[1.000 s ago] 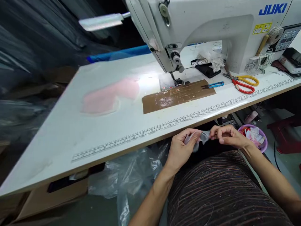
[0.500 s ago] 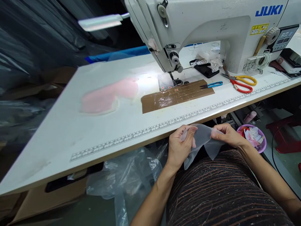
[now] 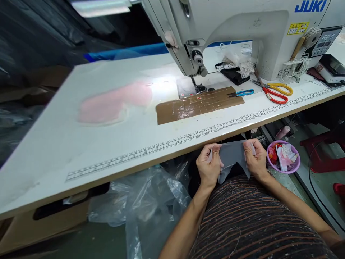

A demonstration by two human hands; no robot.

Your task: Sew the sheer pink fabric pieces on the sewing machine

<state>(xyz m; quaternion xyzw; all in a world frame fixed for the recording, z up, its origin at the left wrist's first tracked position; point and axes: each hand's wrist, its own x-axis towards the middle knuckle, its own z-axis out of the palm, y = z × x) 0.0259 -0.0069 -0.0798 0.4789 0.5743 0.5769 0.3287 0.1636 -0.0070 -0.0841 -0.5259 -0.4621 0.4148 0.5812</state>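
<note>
A thin translucent grey-white fabric piece [image 3: 231, 155] is stretched flat between both hands, just below the front edge of the sewing table [image 3: 81, 154] and above my lap. My left hand [image 3: 208, 167] pinches its left edge, fingers closed. My right hand [image 3: 254, 160] pinches its right edge, fingers closed. Above stands a white JUKI sewing machine [image 3: 237, 32] with its needle over a brown taped patch [image 3: 199, 104]. A pink fabric piece [image 3: 113, 102] lies on the table to the left.
Blue thread snips [image 3: 241, 93] and yellow-and-red scissors [image 3: 277, 92] lie right of the needle. White lace [image 3: 238, 64] and a dark object sit behind. A pink basket [image 3: 284, 160] of scraps stands on the floor at right. Clear plastic bags [image 3: 151, 201] lie under the table.
The fabric, bunched between my hands a second ago, has been opened and pulled flat. Both hands have moved apart and shifted slightly right.
</note>
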